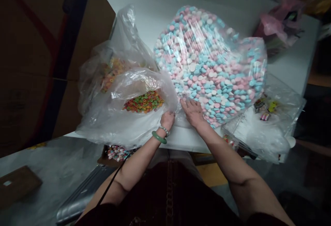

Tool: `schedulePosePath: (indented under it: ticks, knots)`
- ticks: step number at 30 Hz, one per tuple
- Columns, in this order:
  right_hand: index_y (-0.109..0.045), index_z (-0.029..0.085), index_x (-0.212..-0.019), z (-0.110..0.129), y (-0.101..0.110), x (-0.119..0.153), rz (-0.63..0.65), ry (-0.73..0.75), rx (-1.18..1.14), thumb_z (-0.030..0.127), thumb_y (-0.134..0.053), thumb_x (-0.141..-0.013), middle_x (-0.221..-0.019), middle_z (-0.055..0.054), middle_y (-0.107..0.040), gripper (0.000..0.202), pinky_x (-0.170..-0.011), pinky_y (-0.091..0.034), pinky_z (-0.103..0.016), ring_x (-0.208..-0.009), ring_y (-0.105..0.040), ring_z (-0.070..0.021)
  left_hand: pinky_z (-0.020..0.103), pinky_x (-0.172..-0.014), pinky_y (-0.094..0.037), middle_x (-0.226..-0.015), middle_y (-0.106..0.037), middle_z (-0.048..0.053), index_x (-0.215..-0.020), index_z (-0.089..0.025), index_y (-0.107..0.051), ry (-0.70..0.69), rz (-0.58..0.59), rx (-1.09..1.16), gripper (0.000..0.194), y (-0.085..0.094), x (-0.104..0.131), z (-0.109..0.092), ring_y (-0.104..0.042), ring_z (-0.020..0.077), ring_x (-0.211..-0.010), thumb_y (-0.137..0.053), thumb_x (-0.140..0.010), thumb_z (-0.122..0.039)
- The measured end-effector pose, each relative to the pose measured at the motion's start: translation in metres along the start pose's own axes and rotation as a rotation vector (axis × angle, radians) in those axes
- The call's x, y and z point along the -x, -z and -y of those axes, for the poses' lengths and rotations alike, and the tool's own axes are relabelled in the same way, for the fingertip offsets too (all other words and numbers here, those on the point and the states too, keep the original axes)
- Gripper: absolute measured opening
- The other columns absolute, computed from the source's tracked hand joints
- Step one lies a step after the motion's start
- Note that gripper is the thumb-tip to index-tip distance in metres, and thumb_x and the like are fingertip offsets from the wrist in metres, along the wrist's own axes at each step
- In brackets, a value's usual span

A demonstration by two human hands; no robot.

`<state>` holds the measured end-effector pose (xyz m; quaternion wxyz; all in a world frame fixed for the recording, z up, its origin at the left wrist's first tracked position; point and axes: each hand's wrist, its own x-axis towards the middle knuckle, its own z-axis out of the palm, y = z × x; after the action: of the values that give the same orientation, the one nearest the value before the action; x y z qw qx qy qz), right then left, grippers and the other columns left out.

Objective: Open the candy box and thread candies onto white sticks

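A large, clear plastic bag filled with small pink, blue and white discs point(214, 71) lay on a white table point(144, 22), and it served as the middle of everything else. The right hand point(193, 113) rested palm-down at that bag's near left edge, its fingers straight and slightly spread, closed around nothing. Just left of it, beside the same edge, the left hand point(168, 120) had its fingers curled tight on the rim of a clear, crumpled, open-mouthed plastic bag point(116, 126). A green bangle point(159, 137) and a pale beaded bracelet point(164, 130) circled the left wrist.

The open-mouthed bag lay immediately left of the disc bag, with small red, orange and green rings point(147, 102) showing through its opening. More orange and yellow rings point(113, 71) showed behind, blurred by film; whether they shared that bag could not be told.

Farther left of the disc bag stood brown cardboard boxes point(88, 36). To its near right lay a clear, flat plastic bag point(269, 133) with a few wrapped pieces point(265, 107); to its far right sat a translucent pink plastic bag point(274, 26).
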<state>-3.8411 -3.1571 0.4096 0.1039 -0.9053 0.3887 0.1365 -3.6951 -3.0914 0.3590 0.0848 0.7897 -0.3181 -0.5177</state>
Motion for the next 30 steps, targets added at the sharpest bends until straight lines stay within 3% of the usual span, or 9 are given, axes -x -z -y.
schedulePosePath:
  ticks: [4,7,11,13,16,19,24,27,30]
  knots:
    - [-0.065,0.011,-0.11,-0.027,0.006,0.012,0.168,-0.057,0.054,0.011,-0.041,-0.088,-0.093,-0.018,-0.065,0.032,-0.085,-0.032,-0.043,-0.1,-0.05,-0.0308,0.027,-0.069,-0.045,-0.09,-0.074,0.011,-0.09,-0.019,-0.071,0.053,0.014,-0.047,0.029,-0.002,0.005,0.01,-0.068,0.021,-0.087,-0.044,-0.088,-0.03]
    - [-0.064,0.012,-0.11,-0.037,0.013,0.033,0.12,-0.243,0.084,0.018,-0.039,-0.092,-0.096,-0.018,-0.065,0.032,-0.085,-0.033,-0.042,-0.098,-0.051,-0.0309,0.03,-0.075,-0.046,-0.098,-0.073,0.015,-0.083,-0.018,-0.071,0.055,0.061,-0.058,0.025,-0.01,0.005,0.008,-0.067,0.0246,-0.097,-0.049,-0.086,-0.029]
    - [-0.042,0.011,-0.142,-0.015,0.005,0.032,-0.044,-0.352,-0.018,0.036,-0.04,-0.096,-0.127,-0.02,-0.058,0.052,-0.09,-0.035,-0.04,-0.112,-0.049,-0.0305,0.028,-0.073,-0.045,-0.086,-0.072,0.012,-0.073,-0.017,-0.067,0.021,0.161,-0.005,0.021,-0.028,0.016,0.003,-0.067,0.0222,-0.089,-0.051,-0.085,-0.024]
    - [-0.036,0.011,-0.146,0.003,-0.007,0.019,-0.021,-0.35,-0.093,0.037,-0.042,-0.095,-0.132,-0.019,-0.056,0.058,-0.091,-0.036,-0.039,-0.115,-0.05,-0.03,0.026,-0.067,-0.045,-0.072,-0.069,0.008,-0.071,-0.017,-0.064,-0.012,0.22,0.059,0.024,-0.035,0.024,0.0,-0.066,0.0187,-0.075,-0.049,-0.087,-0.025]
    - [-0.056,0.016,-0.129,0.019,-0.022,0.002,0.141,-0.396,-0.203,0.026,-0.039,-0.094,-0.113,-0.013,-0.067,0.04,-0.082,-0.038,-0.034,-0.101,-0.059,-0.0252,0.023,-0.057,-0.043,-0.057,-0.06,0.002,-0.07,-0.016,-0.062,-0.062,0.325,0.175,0.029,-0.036,0.033,-0.004,-0.059,0.0136,-0.056,-0.044,-0.09,-0.028]
    - [-0.068,0.02,-0.1,0.011,-0.02,0.005,0.211,-0.501,-0.273,0.021,-0.035,-0.093,-0.096,-0.008,-0.07,0.034,-0.07,-0.035,-0.03,-0.088,-0.061,-0.0216,0.021,-0.054,-0.043,-0.058,-0.059,-0.001,-0.073,-0.014,-0.061,-0.1,0.392,0.285,0.029,-0.03,0.039,-0.009,-0.054,0.01,-0.051,-0.044,-0.091,-0.029]
    - [-0.067,0.017,-0.098,-0.034,0.016,0.031,-0.131,-0.739,-0.259,0.026,-0.033,-0.094,-0.094,-0.011,-0.069,0.036,-0.07,-0.033,-0.031,-0.086,-0.058,-0.0216,0.024,-0.069,-0.049,-0.083,-0.068,0.004,-0.089,-0.014,-0.068,-0.423,0.341,0.399,0.033,-0.016,0.047,-0.016,-0.062,0.0134,-0.073,-0.045,-0.094,-0.037]
    - [-0.068,0.018,-0.092,-0.056,0.031,0.028,-0.326,-0.808,-0.3,0.026,-0.038,-0.089,-0.091,-0.009,-0.068,0.031,-0.071,-0.033,-0.03,-0.084,-0.056,-0.0207,0.033,-0.093,-0.047,-0.109,-0.068,0.009,-0.104,-0.016,-0.068,-0.669,0.128,0.034,0.026,-0.02,0.048,-0.015,-0.061,0.0209,-0.105,-0.046,-0.095,-0.027]
    - [-0.066,0.02,-0.08,-0.066,0.033,0.017,-0.39,-0.824,-0.43,0.026,-0.045,-0.081,-0.082,-0.005,-0.067,0.022,-0.069,-0.034,-0.029,-0.079,-0.055,-0.0195,0.043,-0.109,-0.037,-0.138,-0.056,0.014,-0.126,-0.015,-0.059,-0.853,0.011,-0.305,0.037,-0.036,0.047,-0.009,-0.048,0.0248,-0.129,-0.041,-0.094,-0.012]
